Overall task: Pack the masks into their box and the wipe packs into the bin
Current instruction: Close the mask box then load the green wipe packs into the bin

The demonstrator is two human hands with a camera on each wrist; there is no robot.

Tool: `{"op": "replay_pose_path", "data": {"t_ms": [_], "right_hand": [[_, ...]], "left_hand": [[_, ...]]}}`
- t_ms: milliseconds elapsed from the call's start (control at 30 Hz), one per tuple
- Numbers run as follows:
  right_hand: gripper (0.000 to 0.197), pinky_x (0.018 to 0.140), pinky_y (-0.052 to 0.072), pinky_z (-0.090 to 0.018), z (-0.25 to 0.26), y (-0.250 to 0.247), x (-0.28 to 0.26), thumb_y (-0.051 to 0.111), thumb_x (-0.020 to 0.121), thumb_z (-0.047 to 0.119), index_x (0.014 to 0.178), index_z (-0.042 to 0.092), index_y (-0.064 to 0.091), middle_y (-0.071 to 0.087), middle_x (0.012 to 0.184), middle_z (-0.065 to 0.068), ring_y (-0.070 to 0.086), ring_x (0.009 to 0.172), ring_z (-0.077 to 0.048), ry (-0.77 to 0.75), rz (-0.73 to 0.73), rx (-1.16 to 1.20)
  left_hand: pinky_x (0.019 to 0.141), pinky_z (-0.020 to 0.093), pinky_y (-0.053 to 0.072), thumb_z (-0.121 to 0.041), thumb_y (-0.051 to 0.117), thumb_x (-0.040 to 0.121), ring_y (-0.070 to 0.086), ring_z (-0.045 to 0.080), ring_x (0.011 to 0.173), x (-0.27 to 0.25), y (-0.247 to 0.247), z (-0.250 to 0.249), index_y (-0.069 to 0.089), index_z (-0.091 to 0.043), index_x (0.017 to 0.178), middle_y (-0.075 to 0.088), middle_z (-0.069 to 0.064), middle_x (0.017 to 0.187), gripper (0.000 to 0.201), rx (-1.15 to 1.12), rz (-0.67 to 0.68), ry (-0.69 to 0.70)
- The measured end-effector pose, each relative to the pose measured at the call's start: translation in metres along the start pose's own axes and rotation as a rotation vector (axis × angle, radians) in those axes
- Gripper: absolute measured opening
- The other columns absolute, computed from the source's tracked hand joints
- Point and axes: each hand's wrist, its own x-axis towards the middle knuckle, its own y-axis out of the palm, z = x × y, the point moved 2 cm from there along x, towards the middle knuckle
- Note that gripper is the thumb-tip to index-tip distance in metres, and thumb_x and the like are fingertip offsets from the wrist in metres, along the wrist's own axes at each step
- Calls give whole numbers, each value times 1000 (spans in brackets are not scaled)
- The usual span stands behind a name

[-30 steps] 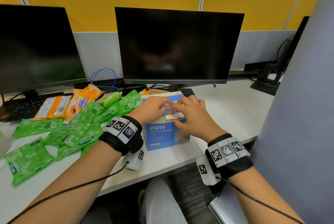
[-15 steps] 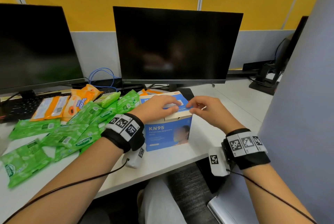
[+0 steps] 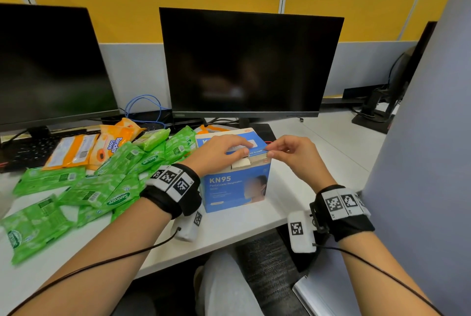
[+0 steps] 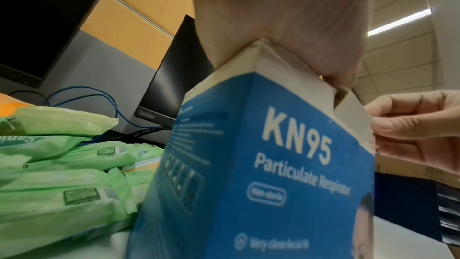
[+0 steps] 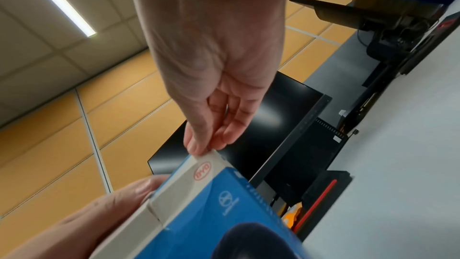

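Note:
The blue KN95 mask box (image 3: 234, 188) stands upright on the white desk (image 3: 318, 142) in front of the middle monitor. My left hand (image 3: 229, 148) lies on its closed lid, fingers flat on top and thumb against the front edge. My right hand (image 3: 269, 151) pinches the lid's right front corner between thumb and fingers; the right wrist view shows this pinch on the box (image 5: 211, 204). In the left wrist view the box (image 4: 248, 164) fills the frame. Several green wipe packs (image 3: 102, 188) and orange wipe packs (image 3: 76, 150) lie left of the box. No masks and no bin are in view.
Two dark monitors (image 3: 249, 60) stand at the back, with a black keyboard (image 3: 25, 150) and a blue cable (image 3: 145, 106) behind the packs. A grey partition (image 3: 428, 137) rises at the right. The desk's front edge runs just under my wrists.
My right hand slid off the lid to the box's right front corner and now pinches it. The left hand stayed on the lid.

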Motion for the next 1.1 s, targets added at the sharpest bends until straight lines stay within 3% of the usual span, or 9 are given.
{"op": "replay_pose_path", "data": {"t_ms": [100, 200, 267, 367, 567, 667, 767, 967, 1100], "right_hand": [[6, 63, 49, -13, 7, 2, 1, 69, 86, 17, 90, 16, 73, 64, 95, 4, 58, 87, -10, -25, 64, -139], [8, 65, 41, -11, 16, 5, 2, 68, 87, 18, 89, 20, 75, 51, 102, 5, 48, 93, -9, -109, 76, -392], [13, 67, 41, -10, 23, 7, 0, 64, 88, 11, 91, 18, 75, 52, 103, 4, 48, 95, -8, -214, 58, -367], [19, 74, 44, -18, 28, 17, -3, 60, 88, 9, 96, 21, 72, 59, 100, 3, 51, 95, -10, -247, 186, -408], [18, 91, 35, -32, 35, 35, -10, 65, 85, 32, 103, 31, 61, 50, 103, 11, 39, 97, -9, -330, 211, -572], [20, 97, 31, -32, 41, 41, -8, 62, 89, 37, 107, 30, 64, 54, 115, 8, 40, 109, -12, -349, 252, -656], [17, 97, 35, -32, 45, 44, -1, 62, 89, 38, 100, 27, 65, 53, 108, 8, 41, 105, -10, -309, 294, -672], [10, 97, 43, -39, 47, 44, 8, 65, 87, 34, 93, 26, 66, 54, 102, 6, 49, 99, -11, -219, 368, -603], [41, 98, 34, -20, 55, 50, 4, 67, 87, 29, 126, 29, 55, 51, 132, 9, 44, 115, -4, -230, 378, -470]], "left_hand": [[96, 19, 27, -35, 42, 100, 43, 10, 128, 1, 0, 1, 58, -28, 128, 52, -7, 138, 33, -8, -6, -4], [95, 17, 27, -29, 38, 102, 45, 12, 127, 4, 1, 4, 59, -23, 127, 54, -5, 137, 33, -17, -34, -34], [94, 17, 28, -27, 38, 102, 47, 13, 125, 6, 0, 7, 60, -21, 127, 56, -3, 135, 33, -23, -85, -45], [93, 19, 32, -28, 39, 102, 50, 15, 121, 9, 1, 10, 61, -17, 125, 59, 1, 131, 34, -32, -133, -69], [99, 31, 39, -31, 38, 101, 52, 20, 118, 20, 2, 22, 61, -15, 123, 59, 5, 128, 36, 83, -153, -121], [111, 45, 29, -39, 34, 100, 39, 23, 132, 25, 7, 27, 50, -25, 136, 45, 5, 142, 42, 267, -104, -184], [113, 50, 23, -42, 31, 99, 37, 23, 134, 27, 10, 32, 47, -31, 137, 44, 2, 144, 42, 305, -133, -213], [115, 49, 16, -37, 40, 97, 28, 25, 138, 22, 8, 33, 54, -26, 129, 40, 5, 145, 37, 179, -341, -329], [103, 35, 30, -30, 46, 96, 38, 30, 126, 14, 6, 38, 49, -10, 127, 43, 15, 135, 37, -210, -554, -466]]}}
